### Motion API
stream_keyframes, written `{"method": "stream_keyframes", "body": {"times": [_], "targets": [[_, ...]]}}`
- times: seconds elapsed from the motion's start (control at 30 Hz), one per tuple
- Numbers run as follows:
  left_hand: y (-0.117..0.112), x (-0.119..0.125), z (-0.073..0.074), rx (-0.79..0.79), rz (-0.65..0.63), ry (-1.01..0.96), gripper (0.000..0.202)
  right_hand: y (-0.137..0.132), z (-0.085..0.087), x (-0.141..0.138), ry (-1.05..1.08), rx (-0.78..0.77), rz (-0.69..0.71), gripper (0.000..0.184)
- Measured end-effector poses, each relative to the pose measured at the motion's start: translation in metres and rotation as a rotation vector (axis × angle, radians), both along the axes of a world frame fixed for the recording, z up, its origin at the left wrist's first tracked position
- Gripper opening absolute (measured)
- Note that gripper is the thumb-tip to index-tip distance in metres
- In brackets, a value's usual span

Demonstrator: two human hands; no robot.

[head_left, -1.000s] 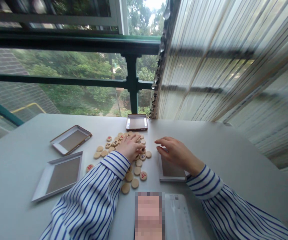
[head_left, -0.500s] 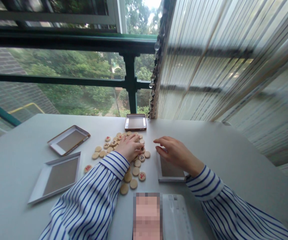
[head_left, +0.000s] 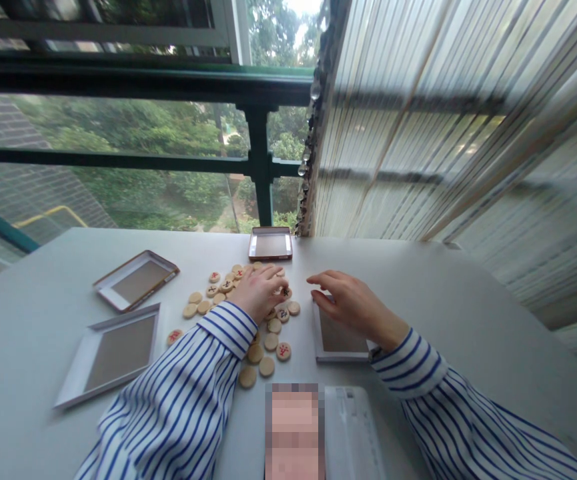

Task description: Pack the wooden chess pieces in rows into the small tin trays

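Observation:
Round wooden Chinese chess pieces (head_left: pixel 255 353) lie in a loose spread mid-table, some marked in red or black, others plain side up. My left hand (head_left: pixel 261 292) is over the pile, its fingers curled and closed round a black-marked Chinese chess piece (head_left: pixel 287 293) at their tips; the fingers partly cover it. To the right, my right hand (head_left: pixel 351 303) hovers over a shallow white-rimmed box tray (head_left: pixel 319 347), its thumb and forefinger apart with nothing between them. That hand hides part of the tray.
A brown-edged tray (head_left: pixel 101 287) and a larger white tray (head_left: pixel 75 380) lie at left. Another small tray (head_left: pixel 271 257) stands at the table's far edge. At the near edge are a pixelated object (head_left: pixel 295 433) and a white plastic case (head_left: pixel 353 433). A string curtain (head_left: pixel 393 133) hangs at right.
The fingers of my left hand have shifted slightly round the black-marked piece, covering a plain one beside it. My right hand has hardly moved.

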State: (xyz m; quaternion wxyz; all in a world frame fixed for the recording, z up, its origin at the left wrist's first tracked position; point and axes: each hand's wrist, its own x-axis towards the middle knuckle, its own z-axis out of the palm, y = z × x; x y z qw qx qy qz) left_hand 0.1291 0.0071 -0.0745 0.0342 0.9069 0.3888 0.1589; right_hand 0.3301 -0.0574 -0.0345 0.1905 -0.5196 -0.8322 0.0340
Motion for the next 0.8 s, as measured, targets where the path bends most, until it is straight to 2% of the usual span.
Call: {"method": "stream_keyframes", "body": {"times": [0.17,0.8], "targets": [[-0.003,0.001,0.01,0.015,-0.004,-0.054,0.018,0.0,0.001,0.001,-0.003,0.005,-0.004,0.028],[-0.012,0.006,0.027,0.087,-0.088,-0.174,0.019,-0.005,0.01,0.007,0.02,0.036,-0.05,0.028]]}}
